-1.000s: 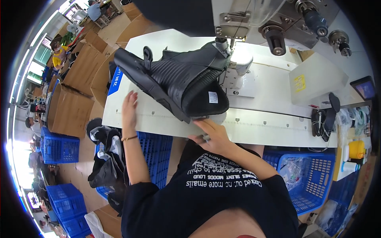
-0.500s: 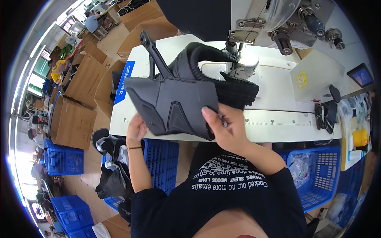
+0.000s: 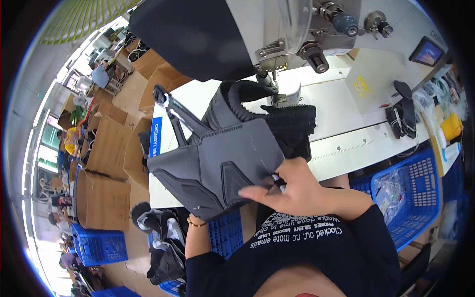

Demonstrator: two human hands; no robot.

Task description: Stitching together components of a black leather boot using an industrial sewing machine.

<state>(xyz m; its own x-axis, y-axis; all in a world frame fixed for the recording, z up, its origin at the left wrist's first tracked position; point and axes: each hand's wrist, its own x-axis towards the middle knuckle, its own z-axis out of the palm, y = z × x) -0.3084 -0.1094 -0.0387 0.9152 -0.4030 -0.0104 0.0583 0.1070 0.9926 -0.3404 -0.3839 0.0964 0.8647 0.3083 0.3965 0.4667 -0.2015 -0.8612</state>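
A black sewn bag piece (image 3: 208, 158), with raised moulded shapes on its front, is tilted at the front of the sewing table. A black strap with a buckle-like end (image 3: 175, 111) sticks up from its left side. Its ribbed padded part (image 3: 289, 121) lies under the sewing machine head (image 3: 292, 54). My left hand (image 3: 196, 219) reaches behind the lower left of the piece, and its fingers are hidden. My right hand (image 3: 299, 190) is closed round a small black-and-silver tool (image 3: 278, 182) whose kind I cannot make out. Its thumb is stretched against the piece's lower right.
A white sewing table (image 3: 341, 158) with a printed ruler spans the front. To its right stands a blue basket (image 3: 408, 198) with clear plastic bags. Dark pieces (image 3: 170, 242) lie heaped at lower left. Cardboard boxes (image 3: 101, 198) and people at work stand further left.
The view has shifted. My left hand has gone from beside the bag piece's lower edge to behind it. My right thumb has slid leftward over the piece.
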